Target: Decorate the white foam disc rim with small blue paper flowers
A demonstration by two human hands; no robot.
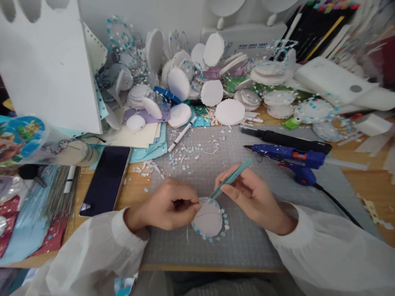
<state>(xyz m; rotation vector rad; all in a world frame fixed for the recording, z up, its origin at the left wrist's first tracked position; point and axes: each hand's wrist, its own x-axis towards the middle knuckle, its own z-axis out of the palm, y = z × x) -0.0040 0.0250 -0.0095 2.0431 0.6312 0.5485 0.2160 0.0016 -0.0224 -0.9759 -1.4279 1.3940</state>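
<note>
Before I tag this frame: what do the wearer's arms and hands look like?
Left hand and right hand: bare, ungloved. Left sleeve and right sleeve: white, loose, sheer-looking, gathered at the wrist cuffs. No markings visible.

One view serves here, from a camera worn on the person's head, above the near edge of the grey cutting mat (247,238), facing forward and down across it. It sits close: the left hand (168,203) and right hand (256,197) look large over the mat, while the wide lens reaches the wooden table (135,187) either side of it and the wall (173,14) beyond it
</note>
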